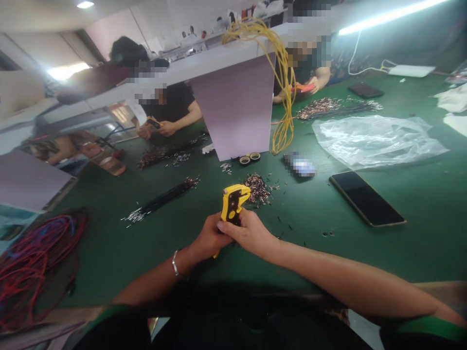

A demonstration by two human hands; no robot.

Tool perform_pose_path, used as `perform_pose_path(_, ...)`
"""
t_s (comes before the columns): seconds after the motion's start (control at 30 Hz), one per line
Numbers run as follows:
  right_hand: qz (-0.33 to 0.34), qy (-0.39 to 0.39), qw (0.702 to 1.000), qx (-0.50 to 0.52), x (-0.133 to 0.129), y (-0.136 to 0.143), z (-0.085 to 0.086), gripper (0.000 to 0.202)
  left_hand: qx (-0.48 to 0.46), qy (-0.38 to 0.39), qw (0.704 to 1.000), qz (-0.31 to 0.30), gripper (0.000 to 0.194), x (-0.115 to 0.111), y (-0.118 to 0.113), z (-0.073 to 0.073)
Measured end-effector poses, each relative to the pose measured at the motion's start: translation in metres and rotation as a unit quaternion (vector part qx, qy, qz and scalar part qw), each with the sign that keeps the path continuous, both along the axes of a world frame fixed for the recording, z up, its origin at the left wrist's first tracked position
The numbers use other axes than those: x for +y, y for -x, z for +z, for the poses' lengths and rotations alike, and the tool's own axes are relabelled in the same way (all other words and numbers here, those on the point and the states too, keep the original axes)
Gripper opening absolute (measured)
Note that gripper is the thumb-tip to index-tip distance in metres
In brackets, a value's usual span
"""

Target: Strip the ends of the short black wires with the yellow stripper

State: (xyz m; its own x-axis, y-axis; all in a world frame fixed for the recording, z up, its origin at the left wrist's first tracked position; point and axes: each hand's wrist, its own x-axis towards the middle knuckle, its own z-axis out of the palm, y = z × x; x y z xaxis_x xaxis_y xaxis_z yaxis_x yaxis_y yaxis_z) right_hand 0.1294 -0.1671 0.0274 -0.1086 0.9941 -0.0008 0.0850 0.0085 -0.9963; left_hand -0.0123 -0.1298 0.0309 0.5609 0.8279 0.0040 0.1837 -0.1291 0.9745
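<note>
A yellow and black wire stripper (pixel 232 200) stands upright between my two hands, its jaws pointing away from me. My left hand (pixel 211 237), with a bracelet at the wrist, is wrapped round its lower part. From the right, my right hand (pixel 251 232) closes on the same tool, its thumb lying across the front. Just behind the tool's head lies a heap of small wire and insulation scraps (pixel 258 188). To the left rests a bundle of black wires (pixel 160 200) with bare silvery ends. Any wire in the jaws is too small to tell.
A phone (pixel 368 198) and a plastic bag (pixel 375 140) lie at right. Tape rolls (pixel 250 158) sit by the divider (pixel 237 107), near hanging yellow cables (pixel 284 97). Red and blue cables (pixel 40 257) fill the left edge. Other people work across the green table (pixel 314 272).
</note>
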Motion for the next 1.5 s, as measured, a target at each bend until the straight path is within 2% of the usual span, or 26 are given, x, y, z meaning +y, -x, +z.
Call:
perform_pose_path(0.33, 0.007, 0.007, 0.999, 0.037, 0.004, -0.001, -0.003, 0.022, -0.026, 0.042, 0.998, -0.048, 0.023, 0.002, 0.001, 0.001)
perform_pose_path(0.47, -0.002, 0.012, 0.999, 0.039, 0.004, -0.002, -0.003, 0.021, -0.044, 0.085, 0.993, -0.07, 0.024, 0.004, 0.003, -0.001)
perform_pose_path(0.77, -0.018, 0.001, 1.0, 0.025, 0.005, -0.007, -0.003, 0.026, -0.125, 0.231, 0.959, -0.103, 0.052, 0.002, 0.008, -0.002)
perform_pose_path(0.87, -0.029, 0.0, 0.999, 0.028, 0.005, -0.008, -0.005, 0.027, -0.144, 0.251, 0.951, -0.111, 0.058, 0.0, 0.008, -0.003)
perform_pose_path(1.03, -0.031, -0.017, 0.999, 0.017, 0.006, -0.008, -0.004, 0.031, -0.119, 0.261, 0.951, -0.113, 0.054, 0.001, 0.008, 0.002)
perform_pose_path(1.17, 0.022, 0.01, 1.0, 0.014, 0.008, -0.01, 0.003, 0.038, -0.141, 0.266, 0.944, -0.136, 0.043, 0.004, 0.01, 0.01)
perform_pose_path(1.3, 0.107, 0.047, 0.99, 0.083, 0.013, -0.013, 0.012, 0.038, -0.156, 0.249, 0.941, -0.168, 0.05, 0.008, 0.016, 0.02)
perform_pose_path(1.37, 0.125, 0.044, 0.985, 0.108, 0.016, -0.014, 0.015, 0.035, -0.167, 0.229, 0.941, -0.185, 0.052, 0.011, 0.02, 0.024)
perform_pose_path(1.5, 0.14, 0.024, 0.986, 0.087, 0.017, -0.017, 0.017, 0.031, -0.164, 0.194, 0.949, -0.186, 0.052, 0.014, 0.027, 0.032)
